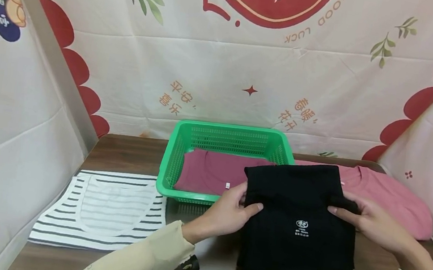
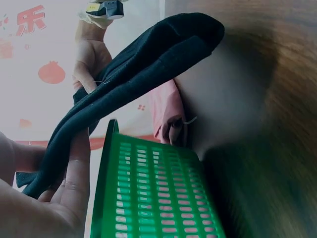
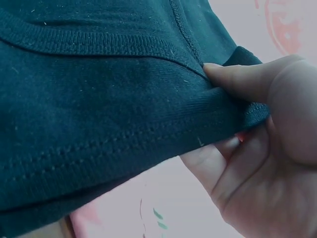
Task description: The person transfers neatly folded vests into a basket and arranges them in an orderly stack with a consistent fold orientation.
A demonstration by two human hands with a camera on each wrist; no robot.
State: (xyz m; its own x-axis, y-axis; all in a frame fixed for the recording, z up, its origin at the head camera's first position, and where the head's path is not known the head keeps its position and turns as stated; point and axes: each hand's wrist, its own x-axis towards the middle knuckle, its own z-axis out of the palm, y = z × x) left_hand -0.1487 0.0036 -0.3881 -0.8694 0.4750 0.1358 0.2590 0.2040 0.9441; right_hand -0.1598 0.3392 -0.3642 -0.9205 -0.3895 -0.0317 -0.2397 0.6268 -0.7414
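A folded black shirt (image 1: 296, 244) with a small white print hangs between my two hands, in front of the green basket. My left hand (image 1: 227, 210) pinches its left edge, thumb on the near side and fingers behind. At the right edge, my right hand (image 1: 372, 224) grips a bunched corner. The right wrist view shows the thumb pressing beside a ribbed neckline of the shirt (image 3: 99, 89). Seen edge-on in the left wrist view, the shirt (image 2: 133, 74) is folded in layers above the table.
Behind the shirt stands a green basket (image 1: 167, 165) holding a folded maroon shirt (image 1: 212, 170). A striped white top (image 1: 109, 212) lies flat on the wooden table (image 1: 129, 151) at left. Pink shirts (image 1: 395, 197) lie at the back right. Printed cloth walls (image 1: 209, 62) enclose the table.
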